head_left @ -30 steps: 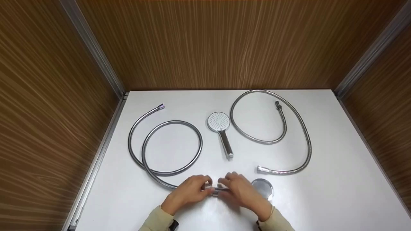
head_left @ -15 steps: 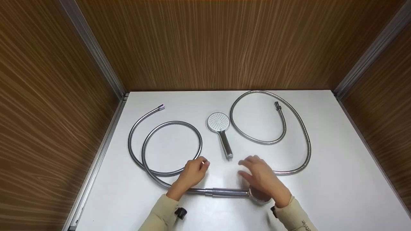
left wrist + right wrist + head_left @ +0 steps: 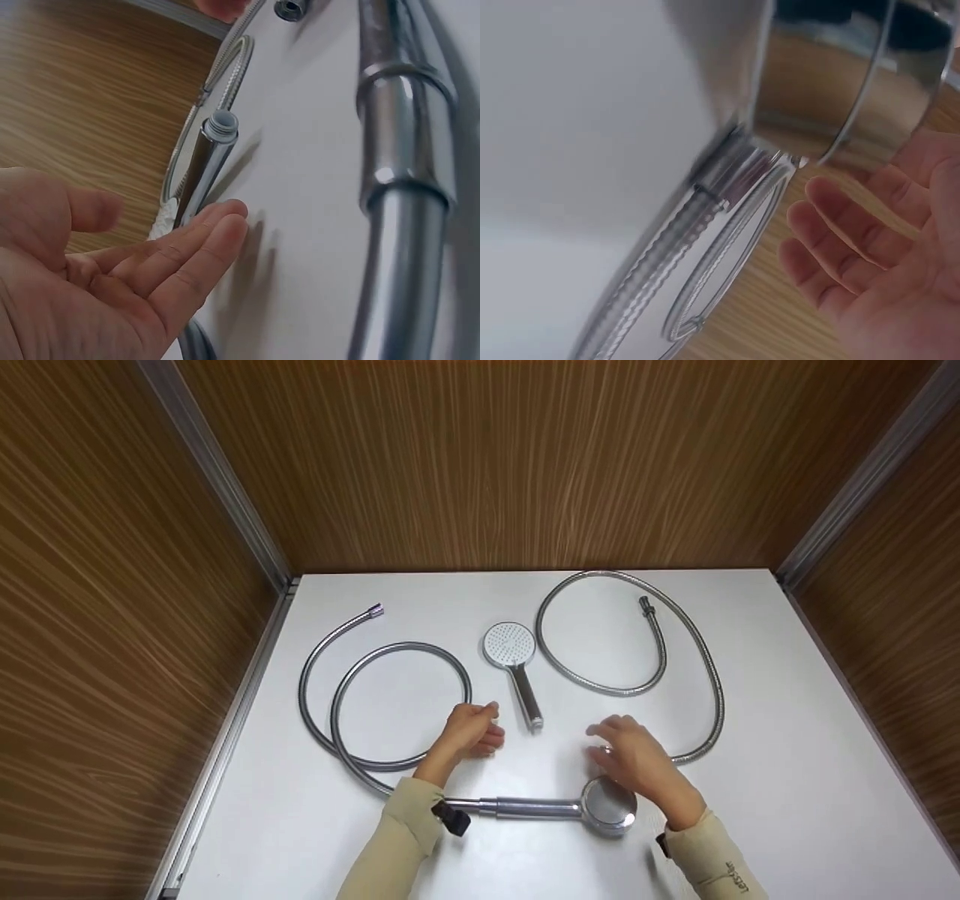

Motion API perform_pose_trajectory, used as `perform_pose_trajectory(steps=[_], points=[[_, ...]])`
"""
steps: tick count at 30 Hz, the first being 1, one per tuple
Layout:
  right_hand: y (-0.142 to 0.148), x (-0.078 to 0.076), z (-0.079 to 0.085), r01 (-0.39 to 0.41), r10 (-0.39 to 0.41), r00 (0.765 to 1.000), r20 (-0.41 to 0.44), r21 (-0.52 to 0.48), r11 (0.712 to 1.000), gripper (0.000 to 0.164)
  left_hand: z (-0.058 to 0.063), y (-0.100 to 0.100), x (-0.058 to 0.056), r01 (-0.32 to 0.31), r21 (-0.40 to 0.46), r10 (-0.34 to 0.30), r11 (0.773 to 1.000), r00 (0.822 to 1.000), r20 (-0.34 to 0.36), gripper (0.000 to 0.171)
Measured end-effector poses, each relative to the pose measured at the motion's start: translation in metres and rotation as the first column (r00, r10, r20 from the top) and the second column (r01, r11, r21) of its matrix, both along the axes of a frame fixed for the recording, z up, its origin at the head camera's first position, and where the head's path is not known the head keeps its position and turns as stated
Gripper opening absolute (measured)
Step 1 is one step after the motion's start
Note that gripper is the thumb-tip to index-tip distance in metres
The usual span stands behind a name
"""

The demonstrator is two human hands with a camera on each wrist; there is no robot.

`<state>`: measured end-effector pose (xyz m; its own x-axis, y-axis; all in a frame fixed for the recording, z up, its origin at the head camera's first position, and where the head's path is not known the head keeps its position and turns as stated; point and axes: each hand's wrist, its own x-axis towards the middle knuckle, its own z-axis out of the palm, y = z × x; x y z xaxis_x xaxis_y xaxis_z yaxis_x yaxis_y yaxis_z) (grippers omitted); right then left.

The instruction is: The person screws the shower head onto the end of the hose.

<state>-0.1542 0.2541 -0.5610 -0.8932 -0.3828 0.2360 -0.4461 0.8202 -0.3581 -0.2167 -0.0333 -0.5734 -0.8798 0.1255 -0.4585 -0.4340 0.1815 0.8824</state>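
My left hand (image 3: 471, 730) hovers with fingers extended and holds nothing. Beside it, the handle of a white-faced shower head (image 3: 510, 645) points toward me, its threaded end bare in the left wrist view. My right hand (image 3: 636, 754) is held loosely over the near end of the right shower hose (image 3: 721, 697), partly hiding its end fitting (image 3: 731, 171). In the right wrist view, its fingers are apart from that fitting. Closer to me lies a chrome shower head (image 3: 609, 807), its handle in line with and joined to the left shower hose (image 3: 469, 679).
The left hose lies in a loop, its free end fitting (image 3: 376, 610) at the back left. The right hose's other fitting (image 3: 646, 605) sits inside its curve. Wood-grain panels (image 3: 480, 465) enclose the white table (image 3: 795, 780) at the back and sides.
Both hands have let go of the joined chrome shower head and hose and moved forward. The left went toward the white-faced shower head, the right toward the right hose's near end.
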Motion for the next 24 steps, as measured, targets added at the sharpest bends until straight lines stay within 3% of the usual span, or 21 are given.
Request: perform_pose_trajectory(steps=[13,20,24], points=[[0.027,-0.002,-0.003,0.038,-0.037,0.998,0.043,-0.026,0.999,0.021,-0.002,0.012,-0.01,-0.08,0.041,0.076,0.996,0.992,0.103,0.043],[0.03,-0.004,-0.002,0.089,-0.088,0.984,0.154,0.004,0.996,0.02,-0.005,0.018,-0.013,-0.122,0.064,0.116,0.99,0.99,0.085,0.038],[0.033,-0.005,-0.003,0.1,-0.101,0.981,0.165,0.014,0.995,0.019,-0.008,0.022,-0.014,-0.138,0.07,0.133,0.988,0.989,0.069,0.042]])
